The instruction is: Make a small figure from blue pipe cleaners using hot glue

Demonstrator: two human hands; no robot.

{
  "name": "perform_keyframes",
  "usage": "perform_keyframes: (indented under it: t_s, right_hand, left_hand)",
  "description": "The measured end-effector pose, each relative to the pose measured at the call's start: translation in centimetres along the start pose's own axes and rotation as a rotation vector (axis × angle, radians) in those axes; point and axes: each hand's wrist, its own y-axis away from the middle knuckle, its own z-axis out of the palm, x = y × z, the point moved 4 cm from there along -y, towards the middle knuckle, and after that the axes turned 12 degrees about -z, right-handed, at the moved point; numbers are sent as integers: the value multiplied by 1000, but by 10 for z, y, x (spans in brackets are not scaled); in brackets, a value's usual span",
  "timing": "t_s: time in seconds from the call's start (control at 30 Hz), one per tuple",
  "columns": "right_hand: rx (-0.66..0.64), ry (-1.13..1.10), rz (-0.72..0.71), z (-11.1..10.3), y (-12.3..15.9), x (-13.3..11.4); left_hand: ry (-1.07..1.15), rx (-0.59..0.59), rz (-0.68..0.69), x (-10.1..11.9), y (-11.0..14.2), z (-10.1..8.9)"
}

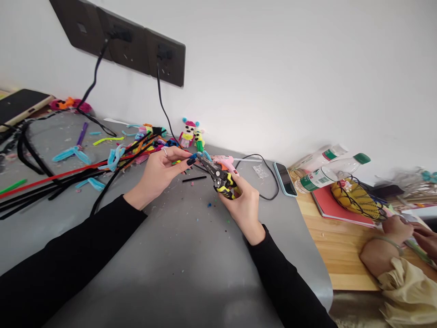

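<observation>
My right hand [244, 200] is wrapped round the yellow and black handles of a pair of wire-stripper pliers [216, 175]. The tool's jaws point up and left, close to the fingertips of my left hand [160, 168]. Those fingers are pinched on a small blue fuzzy piece [194, 156], which looks like pipe cleaner; most of it is hidden by the fingers. Whether the jaws touch the blue piece I cannot tell. Behind the hands stand two small fuzzy dolls [188, 134] against the wall. A short black pipe cleaner [194, 179] lies below my left fingertips.
Long black and red pipe cleaners [68, 175] and coloured scraps cover the table's left side. Behind the pliers lies a pink glue gun [223, 160] with a black cord. A phone [285, 179] rests near the right edge. Beyond are bottles [317, 177] and another person's hands [398, 230].
</observation>
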Motion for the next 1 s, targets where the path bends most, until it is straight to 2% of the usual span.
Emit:
perform_keyframes:
  t_s: [0.27, 0.5, 0.67, 1.0]
  right_hand:
    - [5, -36, 49, 1, 0, 2]
    - [9, -9, -26, 1, -1, -2]
    - [-10, 2, -25, 1, 0, -4]
    - [-9, -2, 1, 2, 0, -3]
  left_hand:
    - [3, 5, 18, 2, 0, 0]
    - [65, 21, 35, 3, -2, -1]
    - [111, 35, 30, 3, -2, -1]
    - [51, 50, 47, 1, -1, -2]
